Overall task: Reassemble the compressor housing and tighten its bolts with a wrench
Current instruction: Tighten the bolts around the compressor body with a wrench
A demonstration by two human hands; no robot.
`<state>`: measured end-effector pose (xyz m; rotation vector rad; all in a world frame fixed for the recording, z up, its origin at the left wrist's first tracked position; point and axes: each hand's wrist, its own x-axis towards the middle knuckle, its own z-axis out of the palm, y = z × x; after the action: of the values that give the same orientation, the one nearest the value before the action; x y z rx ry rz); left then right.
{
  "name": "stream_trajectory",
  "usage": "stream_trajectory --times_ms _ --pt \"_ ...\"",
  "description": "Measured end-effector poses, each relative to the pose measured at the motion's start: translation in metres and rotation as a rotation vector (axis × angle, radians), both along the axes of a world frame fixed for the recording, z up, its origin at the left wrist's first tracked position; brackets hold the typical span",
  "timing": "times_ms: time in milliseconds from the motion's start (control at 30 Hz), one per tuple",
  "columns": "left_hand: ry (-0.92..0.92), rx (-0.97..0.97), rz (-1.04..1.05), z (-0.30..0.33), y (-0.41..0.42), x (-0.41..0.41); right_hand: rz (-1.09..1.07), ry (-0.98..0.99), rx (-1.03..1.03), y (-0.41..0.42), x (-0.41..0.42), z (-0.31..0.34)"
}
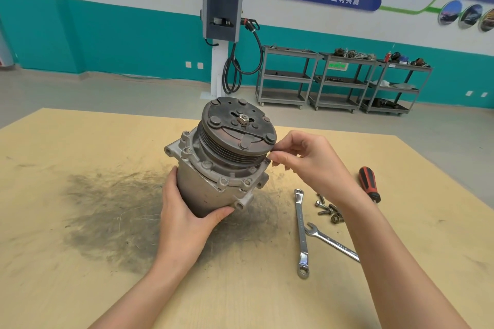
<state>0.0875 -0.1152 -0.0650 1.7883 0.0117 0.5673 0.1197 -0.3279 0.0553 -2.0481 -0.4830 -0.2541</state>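
Grey cast-metal compressor [217, 168] with dark ribbed pulley and rusty clutch plate on top stands on the pale wooden bench [80, 288], tilted so the plate faces up and toward the camera. It sits at the near-right edge of a broad dark grease smear [107, 216] on the bench top.

Left hand [184, 224] wraps the compressor's lower cylinder from the near-left side, thumb across the front, fingers curled round the body and clamped on it.

Right hand [307, 160] is at the compressor's right flange, just under the pulley rim. Thumb and forefinger are pinched together at the flange corner; what they pinch is too small to make out.

Right of the compressor, lying flat on the bench: a long silver ring spanner [301, 232], and a silver open-ended spanner [331, 242] crossing close to its lower half. Just beyond these, a small heap of loose dark bolts [328, 209], partly hidden by the right forearm. Farther right, a red-and-black screwdriver handle [369, 183].

Behind the compressor, across the floor: grey metal shelf trolleys [342, 80] and a wall-mounted charger unit with black cable [222, 8].
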Motion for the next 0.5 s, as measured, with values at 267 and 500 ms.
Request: stream_trajectory --times_ms 267,500 --pt "-0.006 -0.005 -0.003 -0.0005 0.0004 -0.0007 0.075 0.136 0.018 -0.0072 -0.0024 0.0034" --pt "-0.009 -0.009 -0.009 -0.0009 -0.0002 -0.0001 0.057 0.140 0.042 -0.0037 -0.0009 0.0010"
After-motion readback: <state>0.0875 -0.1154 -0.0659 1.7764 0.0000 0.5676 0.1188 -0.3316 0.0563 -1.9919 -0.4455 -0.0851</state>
